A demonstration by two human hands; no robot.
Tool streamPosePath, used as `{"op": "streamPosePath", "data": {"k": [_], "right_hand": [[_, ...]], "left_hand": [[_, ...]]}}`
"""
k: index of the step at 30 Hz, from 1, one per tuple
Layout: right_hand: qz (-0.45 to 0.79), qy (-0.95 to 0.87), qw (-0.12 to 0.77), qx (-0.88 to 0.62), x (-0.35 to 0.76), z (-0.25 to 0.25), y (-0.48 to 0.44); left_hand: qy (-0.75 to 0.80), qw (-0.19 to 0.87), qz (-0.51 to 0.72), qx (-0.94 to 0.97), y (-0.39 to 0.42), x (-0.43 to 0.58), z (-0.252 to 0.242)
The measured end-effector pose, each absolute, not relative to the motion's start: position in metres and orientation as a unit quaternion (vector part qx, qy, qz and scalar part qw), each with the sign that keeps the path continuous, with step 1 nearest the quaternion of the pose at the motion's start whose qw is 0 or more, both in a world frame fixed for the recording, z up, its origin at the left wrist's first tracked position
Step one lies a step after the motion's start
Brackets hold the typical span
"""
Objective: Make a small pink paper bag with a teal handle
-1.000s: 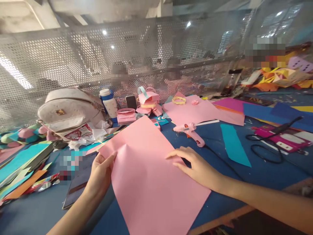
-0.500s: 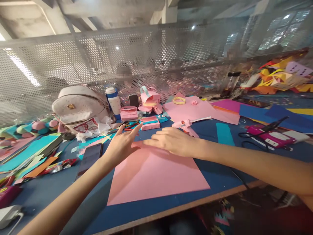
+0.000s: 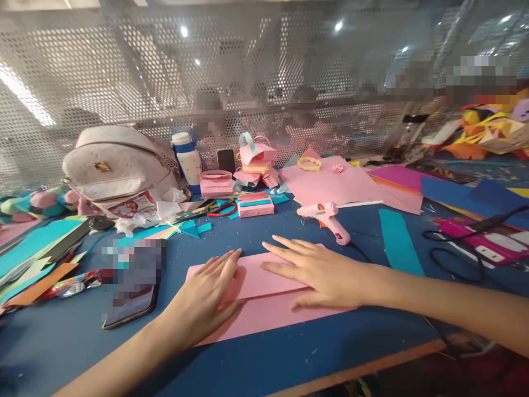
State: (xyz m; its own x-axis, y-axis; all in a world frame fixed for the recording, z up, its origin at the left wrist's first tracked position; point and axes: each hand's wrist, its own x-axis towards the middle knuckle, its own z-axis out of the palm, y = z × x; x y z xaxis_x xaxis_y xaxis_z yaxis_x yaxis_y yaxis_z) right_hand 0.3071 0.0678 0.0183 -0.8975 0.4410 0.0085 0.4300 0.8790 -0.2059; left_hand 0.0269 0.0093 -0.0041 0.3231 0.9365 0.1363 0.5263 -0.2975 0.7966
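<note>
A pink sheet of paper [image 3: 264,320] lies on the blue table with its far part folded over toward me, the flap's edge running across its middle. My left hand [image 3: 215,292] rests flat on the left of the flap, fingers stretched out. On the right side my right hand [image 3: 316,270] presses on the flap with its fingers spread. Neither hand grips anything. Just beyond my right hand lies a pink glue gun [image 3: 326,215] with a white glue stick in its back. Small pink paper boxes [image 3: 256,207] stand beyond the sheet.
Left of the sheet lies a phone [image 3: 136,281]. A white backpack [image 3: 119,160] and a bottle [image 3: 188,162] stand at the back. To the right are a teal paper strip [image 3: 400,240] and a magenta power strip [image 3: 483,240] with a black cable. The table's front edge [image 3: 372,364] is near.
The pink sheet, flat before, now has its far part folded over toward me. Both hands have come nearer and press on the fold; the right fingers have spread out.
</note>
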Motion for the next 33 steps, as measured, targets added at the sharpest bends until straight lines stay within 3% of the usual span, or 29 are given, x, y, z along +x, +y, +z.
{"op": "streamPosePath", "data": {"k": [5, 10, 15, 24, 33], "right_hand": [[0.132, -0.966, 0.041, -0.217, 0.314, 0.007, 0.069], [0.131, -0.965, 0.085, -0.211, 0.318, -0.007, 0.072], [0.133, -0.965, 0.072, -0.216, 0.321, -0.012, 0.070], [0.102, -0.971, 0.072, -0.202, 0.324, -0.012, 0.069], [0.051, -0.977, 0.076, -0.191, 0.324, -0.014, 0.068]], "left_hand": [[0.474, 0.276, 0.248, 0.798, 0.009, 0.018, -0.003], [0.495, 0.259, 0.270, 0.784, 0.016, 0.013, -0.013], [0.477, 0.303, 0.245, 0.788, 0.018, 0.007, -0.019], [0.426, 0.215, 0.221, 0.851, 0.015, -0.002, -0.024], [0.345, -0.005, 0.191, 0.919, 0.016, -0.004, -0.027]]}}
